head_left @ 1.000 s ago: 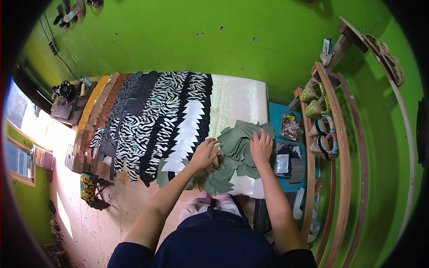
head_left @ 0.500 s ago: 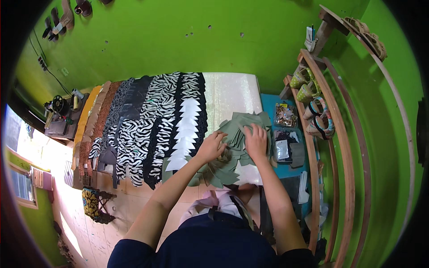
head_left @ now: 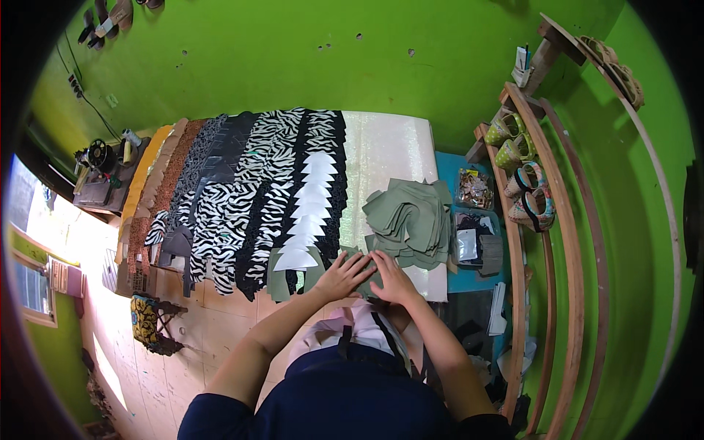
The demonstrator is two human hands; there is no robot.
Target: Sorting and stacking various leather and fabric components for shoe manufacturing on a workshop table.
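Note:
My left hand (head_left: pixel 347 276) lies at the table's near edge, fingers stretched out over a few olive-green cut pieces (head_left: pixel 350 253) that it largely covers. Right beside it is my right hand (head_left: pixel 393 280), its extended fingertips almost meeting the left ones; the palm side is hidden. Just beyond both hands, a thick overlapping pile of olive-green cut pieces (head_left: pixel 414 224) rests on the pale shiny tabletop (head_left: pixel 381 139). To the left, more green pieces (head_left: pixel 279 286) lie under the near end of a fanned row of white pointed pieces (head_left: pixel 312 205).
Rows of zebra-print (head_left: pixel 220 227), black, brown and yellow pieces (head_left: pixel 147 165) cover the table's left part. On the right stand clear boxes (head_left: pixel 473 187) of small parts and a wooden rack (head_left: pixel 557 242) with sandals (head_left: pixel 529 194). A patterned stool (head_left: pixel 147 323) stands at the lower left.
Both hands have come back from the big green pile toward the near edge and drawn together. The pile looks more compact, and fewer green pieces spread along the front edge.

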